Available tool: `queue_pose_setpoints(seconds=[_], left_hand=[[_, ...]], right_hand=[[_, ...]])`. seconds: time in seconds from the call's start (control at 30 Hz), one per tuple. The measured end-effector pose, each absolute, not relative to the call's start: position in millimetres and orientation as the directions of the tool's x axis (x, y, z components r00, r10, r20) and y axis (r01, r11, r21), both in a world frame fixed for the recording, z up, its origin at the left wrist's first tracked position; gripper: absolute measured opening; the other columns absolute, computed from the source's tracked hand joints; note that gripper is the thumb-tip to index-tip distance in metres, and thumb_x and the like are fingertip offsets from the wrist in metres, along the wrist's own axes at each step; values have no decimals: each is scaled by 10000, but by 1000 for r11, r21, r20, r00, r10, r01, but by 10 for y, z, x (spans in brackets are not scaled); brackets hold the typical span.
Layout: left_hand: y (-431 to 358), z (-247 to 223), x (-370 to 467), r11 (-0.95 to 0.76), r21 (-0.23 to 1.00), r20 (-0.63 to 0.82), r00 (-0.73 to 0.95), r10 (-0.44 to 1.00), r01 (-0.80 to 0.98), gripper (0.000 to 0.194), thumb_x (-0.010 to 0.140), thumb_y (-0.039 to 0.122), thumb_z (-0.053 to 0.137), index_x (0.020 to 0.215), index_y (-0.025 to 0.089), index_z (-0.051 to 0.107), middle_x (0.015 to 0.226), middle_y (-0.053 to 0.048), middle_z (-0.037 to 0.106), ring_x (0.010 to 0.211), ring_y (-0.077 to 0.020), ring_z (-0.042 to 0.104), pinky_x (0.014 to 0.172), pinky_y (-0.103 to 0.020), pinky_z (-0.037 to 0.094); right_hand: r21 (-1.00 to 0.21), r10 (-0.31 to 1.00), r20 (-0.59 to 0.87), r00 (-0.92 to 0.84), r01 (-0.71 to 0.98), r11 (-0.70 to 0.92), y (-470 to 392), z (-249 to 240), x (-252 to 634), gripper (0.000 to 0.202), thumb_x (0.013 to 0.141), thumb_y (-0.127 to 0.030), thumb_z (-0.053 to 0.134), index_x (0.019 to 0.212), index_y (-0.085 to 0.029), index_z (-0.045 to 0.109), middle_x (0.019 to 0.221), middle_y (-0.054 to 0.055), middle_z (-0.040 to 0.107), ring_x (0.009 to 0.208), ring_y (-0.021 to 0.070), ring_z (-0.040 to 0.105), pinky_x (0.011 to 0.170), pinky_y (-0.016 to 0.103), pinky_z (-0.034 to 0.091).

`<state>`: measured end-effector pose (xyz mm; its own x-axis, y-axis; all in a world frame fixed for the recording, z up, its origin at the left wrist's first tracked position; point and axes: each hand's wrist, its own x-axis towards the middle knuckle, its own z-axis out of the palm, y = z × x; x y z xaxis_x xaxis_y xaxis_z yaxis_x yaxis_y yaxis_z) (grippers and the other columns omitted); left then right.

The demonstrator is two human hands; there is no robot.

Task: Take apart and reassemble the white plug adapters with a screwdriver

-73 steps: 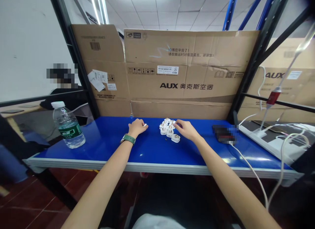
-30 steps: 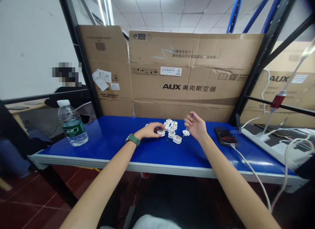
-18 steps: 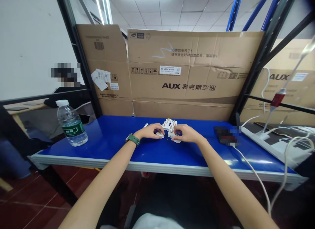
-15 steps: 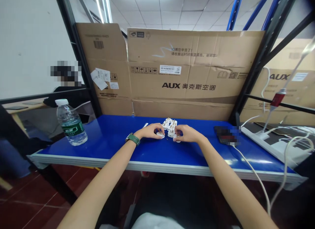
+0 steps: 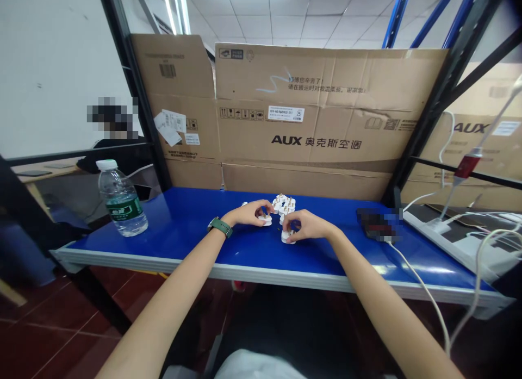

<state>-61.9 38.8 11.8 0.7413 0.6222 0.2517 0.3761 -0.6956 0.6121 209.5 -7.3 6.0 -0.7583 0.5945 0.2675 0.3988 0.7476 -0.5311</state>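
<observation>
Several white plugs with brass-coloured pins [image 5: 281,198] stand pins up in a cluster on the blue table, just beyond my hands. My left hand [image 5: 253,212], with a green-strapped watch on its wrist, has its fingers closed around a white plug [image 5: 265,222] left of the cluster. Nearer the front edge, my right hand [image 5: 304,225] pinches another white plug [image 5: 287,239] between thumb and fingers. Both plugs are low, at the table surface; my fingers partly hide their pins.
A water bottle [image 5: 121,205] stands at the left of the blue table [image 5: 244,254]. To the right lie a dark phone-like device [image 5: 373,224] with a cable and a white power strip [image 5: 434,227]. Behind rises a cardboard panel [image 5: 244,150]. A person [image 5: 118,142] sits beyond, at left.
My right hand has drawn its plug toward the table's front edge, away from the cluster. My left hand stays at nearly the same spot with its plug. The view has shifted slightly.
</observation>
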Motion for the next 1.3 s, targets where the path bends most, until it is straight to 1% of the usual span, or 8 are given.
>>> queue_pose_setpoints(seconds=[0.2, 0.37, 0.6, 0.73, 0.97, 1.13, 1.23, 1.3], left_hand=[[469, 36, -628, -721, 591, 369, 674, 640, 362, 423, 733, 204, 710, 1147, 187, 625, 1188, -76, 652, 922, -173, 631, 813, -299, 522], [564, -3, -629, -760, 535, 525, 560, 641, 368, 396, 756, 248, 732, 1132, 189, 621, 1155, -76, 645, 938, -179, 646, 832, -318, 545], [549, 58, -616, -815, 388, 701, 437, 564, 430, 274, 804, 140, 614, 1071, 181, 656, 1015, -47, 645, 905, -169, 632, 825, -304, 523], [516, 63, -611, -834, 320, 706, 473, 526, 450, 318, 824, 120, 579, 1118, 195, 677, 1024, -47, 650, 910, -167, 629, 821, -297, 507], [513, 23, -621, -839, 290, 590, 605, 535, 461, 358, 801, 135, 613, 1145, 207, 685, 1056, -51, 668, 936, -178, 640, 850, -301, 512], [520, 5, -612, -844, 331, 533, 654, 537, 423, 338, 780, 162, 668, 1114, 204, 707, 1078, -61, 662, 986, -193, 640, 902, -319, 518], [477, 7, -570, -794, 490, 479, 650, 589, 359, 373, 771, 217, 727, 1144, 210, 700, 1149, -72, 648, 970, -183, 655, 884, -323, 543], [438, 4, -537, -718, 633, 384, 689, 615, 288, 440, 767, 266, 770, 1194, 214, 673, 1222, -88, 634, 991, -178, 661, 904, -339, 548]], right_hand=[[-470, 560, 385, -734, 366, 803, 26, -33, 1983, 212, 795, -353, 797, 940, -206, 752, 930, 35, 716, 852, 178, 640, 782, 274, 460], [-417, 562, 450, -694, 393, 819, 132, -120, 1966, 179, 864, -367, 744, 947, -210, 763, 951, 60, 689, 881, 195, 631, 845, 307, 469], [-372, 616, 479, -626, 491, 788, 253, -201, 1959, 103, 852, -201, 720, 949, -208, 754, 947, 66, 699, 914, 212, 637, 869, 325, 468], [-357, 599, 441, -668, 482, 800, 205, -121, 2050, 171, 823, -166, 714, 985, -214, 741, 999, 60, 721, 947, 213, 645, 889, 326, 462], [-337, 619, 321, -717, 524, 782, 142, -5, 2221, 248, 767, -202, 734, 1014, -213, 721, 983, 25, 724, 823, 175, 630, 766, 266, 456], [-302, 699, 335, -632, 631, 715, 247, -96, 2270, 247, 768, -208, 748, 1012, -201, 715, 979, 52, 687, 864, 194, 613, 758, 266, 440], [-299, 755, 387, -530, 702, 646, 276, -140, 2294, 263, 756, -201, 781, 1008, -205, 709, 1007, 71, 636, 856, 198, 599, 763, 280, 444], [-336, 761, 455, -462, 703, 627, 262, -127, 2286, 329, 744, -265, 814, 1045, -216, 691, 1044, 77, 592, 861, 204, 585, 783, 301, 457]])
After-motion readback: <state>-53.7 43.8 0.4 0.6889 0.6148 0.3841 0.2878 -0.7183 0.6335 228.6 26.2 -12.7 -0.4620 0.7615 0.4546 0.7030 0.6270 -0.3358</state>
